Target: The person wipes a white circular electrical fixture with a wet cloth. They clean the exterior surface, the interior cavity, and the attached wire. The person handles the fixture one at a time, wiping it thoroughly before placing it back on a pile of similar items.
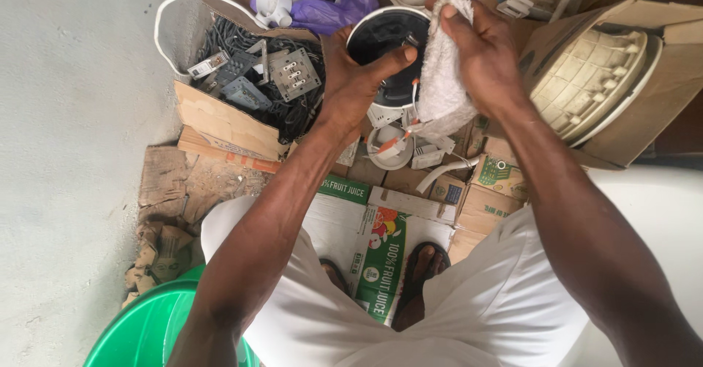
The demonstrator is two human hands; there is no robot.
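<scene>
My left hand (355, 74) grips a round light fitting (384, 38) with a white rim and a dark inside, thumb across its face. Short wires with orange clips hang below the fitting. My right hand (483, 49) clutches a white cloth (443, 81) and presses it against the fitting's right edge. Both hands are held up over a pile of small white fittings (392, 144) on flattened cardboard (381, 242).
An open cardboard box (220, 122) at the left holds dark wall sockets (293, 74) and cables. Another box (644, 81) at the right holds a cream round lamp (589, 70). A purple bag (337, 1) with white pipe parts lies behind. A green basin (154, 323) stands at the lower left.
</scene>
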